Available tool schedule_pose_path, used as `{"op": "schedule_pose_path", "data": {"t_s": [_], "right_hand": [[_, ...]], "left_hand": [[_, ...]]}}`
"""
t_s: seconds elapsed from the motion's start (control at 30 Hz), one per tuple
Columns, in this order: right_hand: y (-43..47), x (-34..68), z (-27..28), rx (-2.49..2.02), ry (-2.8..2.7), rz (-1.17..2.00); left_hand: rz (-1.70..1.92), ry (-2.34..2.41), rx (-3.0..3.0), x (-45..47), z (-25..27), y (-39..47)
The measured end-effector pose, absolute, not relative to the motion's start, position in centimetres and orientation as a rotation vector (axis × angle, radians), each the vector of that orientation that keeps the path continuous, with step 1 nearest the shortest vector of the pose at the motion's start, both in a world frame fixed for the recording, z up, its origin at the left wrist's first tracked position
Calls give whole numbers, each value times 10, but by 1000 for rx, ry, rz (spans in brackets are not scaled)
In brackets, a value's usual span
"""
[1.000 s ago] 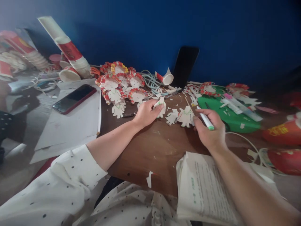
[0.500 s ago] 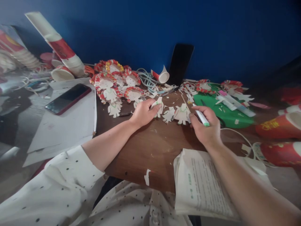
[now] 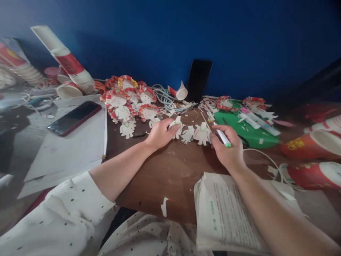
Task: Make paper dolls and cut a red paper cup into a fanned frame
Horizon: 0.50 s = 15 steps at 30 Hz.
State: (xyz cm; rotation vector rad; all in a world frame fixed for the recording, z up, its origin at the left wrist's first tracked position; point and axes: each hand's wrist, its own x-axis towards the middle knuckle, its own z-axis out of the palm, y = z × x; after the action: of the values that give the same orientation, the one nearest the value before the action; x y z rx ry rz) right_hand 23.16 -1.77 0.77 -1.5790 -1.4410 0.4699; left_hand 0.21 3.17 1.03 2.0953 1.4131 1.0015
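Note:
Between thumb and fingers, my left hand (image 3: 160, 134) pinches a white paper cutout (image 3: 177, 128) shaped like a small figure's body, with a green line at its neck. My right hand (image 3: 227, 146) grips a white marker (image 3: 222, 137) with a green end. Its fingertips are beside another body cutout (image 3: 201, 134) with green neck markings, which lies on the brown table. Between the hands lies a further white cutout (image 3: 188, 134). Behind my left hand is a pile of paper dolls (image 3: 124, 101) with red and yellow wrapped rings round their heads.
A dark phone (image 3: 199, 80) leans against the blue wall. Another phone (image 3: 74, 118) lies on white sheets at left. Green paper (image 3: 245, 124) with scraps, red paper cups (image 3: 309, 145) and an open book (image 3: 220, 209) are to the right. Stacked cups (image 3: 70, 64) tilt at back left.
The whole view has shifted slightly, so things sit a little lower and mostly further left. Both hands keep their holds on the cutout and the marker.

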Motion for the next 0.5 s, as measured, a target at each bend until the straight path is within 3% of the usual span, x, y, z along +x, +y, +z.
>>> {"op": "schedule_pose_path", "data": {"t_s": [0.3,0.5], "right_hand": [[-18,232,8,-1593,-1434,468],[-17,232,7,-1586,-1428,463]], "left_hand": [[958,1481,2064,4,12,31],[1019,1281,1910,3,3,34]]}}
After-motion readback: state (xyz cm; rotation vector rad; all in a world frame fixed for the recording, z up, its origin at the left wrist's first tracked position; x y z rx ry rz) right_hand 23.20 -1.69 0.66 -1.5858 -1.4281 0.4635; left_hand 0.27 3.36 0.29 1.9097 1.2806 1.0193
